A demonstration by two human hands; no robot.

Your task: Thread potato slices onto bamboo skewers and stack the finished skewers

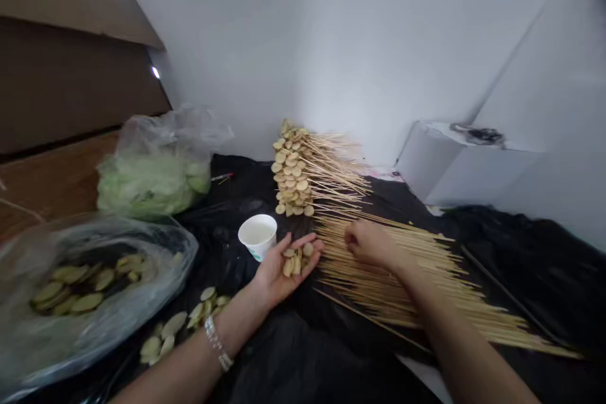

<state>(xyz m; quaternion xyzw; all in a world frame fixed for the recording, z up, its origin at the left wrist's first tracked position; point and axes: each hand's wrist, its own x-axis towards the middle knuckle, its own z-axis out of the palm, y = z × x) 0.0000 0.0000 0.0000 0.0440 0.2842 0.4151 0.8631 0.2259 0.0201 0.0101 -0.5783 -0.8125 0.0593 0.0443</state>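
Head view: left hand (279,268) lies open, palm up, cradling pale round slices (294,261); right hand (369,245) curls onto loose bamboo skewers (392,284); farther off, loaded skewers (303,170) pile beyond a paper cup (257,235) on black plastic sheeting (303,360)

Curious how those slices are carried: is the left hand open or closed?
Open: the left hand lies palm up, with slices resting on it.
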